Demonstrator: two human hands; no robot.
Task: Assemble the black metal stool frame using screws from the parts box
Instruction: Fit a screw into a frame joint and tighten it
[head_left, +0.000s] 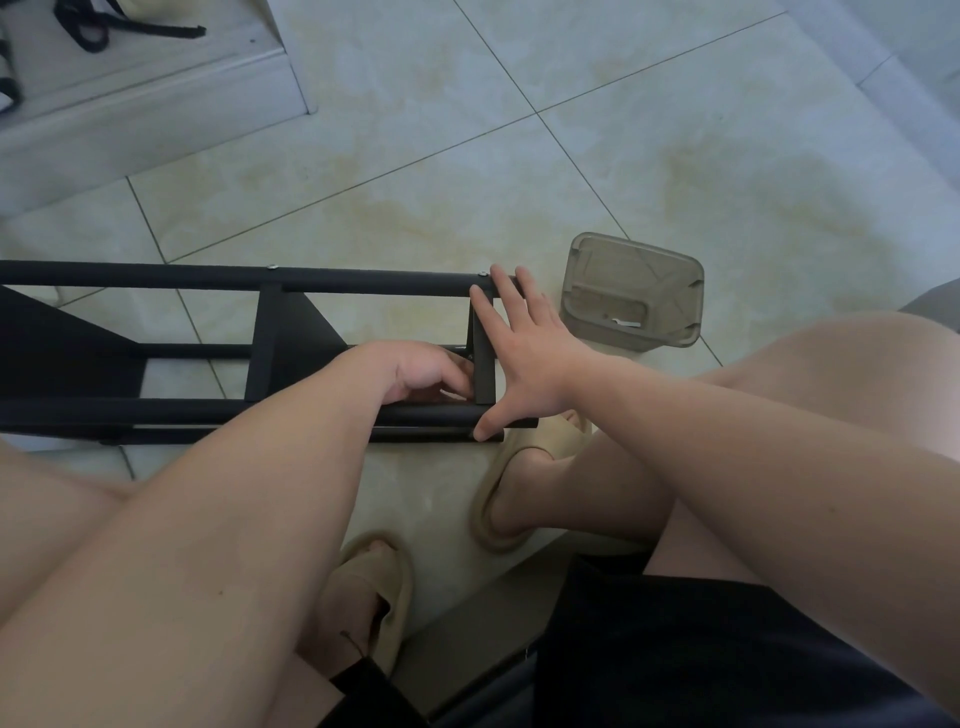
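The black metal stool frame (260, 283) lies on its side on the tiled floor, its long tubes running left to right. Two silver screw heads show on the far tube. My right hand (524, 358) is spread flat over the frame's right end, fingers on the far tube and thumb on the near tube. My left hand (415, 371) reaches inside the frame beside the end crossbar, fingers curled there; what they hold is hidden. The grey translucent parts box (631, 291) stands just right of the frame, a small pale part inside it.
My bare knees and feet in beige slippers (519, 493) are close under the frame's right end. A raised pale step (156, 98) with black straps on it is at the far left. A dark seat edge lies beneath me.
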